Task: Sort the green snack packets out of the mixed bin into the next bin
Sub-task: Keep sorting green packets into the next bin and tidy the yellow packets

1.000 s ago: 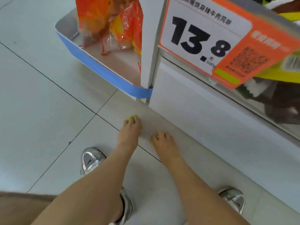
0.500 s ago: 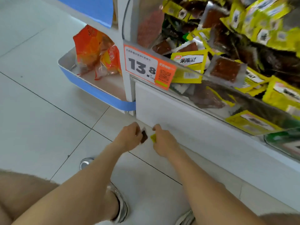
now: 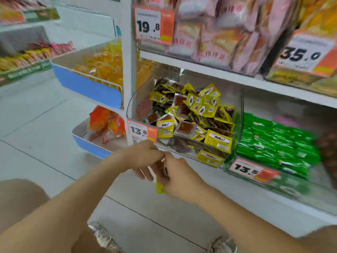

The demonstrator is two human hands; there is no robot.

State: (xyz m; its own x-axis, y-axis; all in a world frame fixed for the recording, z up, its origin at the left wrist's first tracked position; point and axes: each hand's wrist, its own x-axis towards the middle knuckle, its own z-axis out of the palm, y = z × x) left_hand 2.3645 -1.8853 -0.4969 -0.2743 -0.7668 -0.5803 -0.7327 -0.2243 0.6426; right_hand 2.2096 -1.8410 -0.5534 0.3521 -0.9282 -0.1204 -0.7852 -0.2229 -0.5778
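Low on the shelf stands the clear mixed bin [image 3: 134,96], heaped with yellow and brown snack packets [image 3: 193,114]. To its right, the neighbouring clear bin [image 3: 295,189] holds green packets [image 3: 273,141]. My two hands meet just in front of the mixed bin, below its 13.8 price tag [image 3: 141,131]. My left hand [image 3: 144,156] pinches a small dark brown packet [image 3: 162,167]. My right hand [image 3: 180,181] grips a yellow packet [image 3: 160,188] that hangs below its fingers. The view is blurred, so the packets' details are unclear.
Blue-fronted wire trays [image 3: 87,86] with orange bags jut out to the left of the shelf post [image 3: 127,70]. An upper shelf [image 3: 218,70] overhangs the bins. Grey tiled floor [image 3: 45,136] lies to the left, and my shoes [image 3: 102,236] stand below.
Both hands rose from the floor, each with a small packet, and came together in front of the mixed bin. The view swung up from the floor to the shelf.
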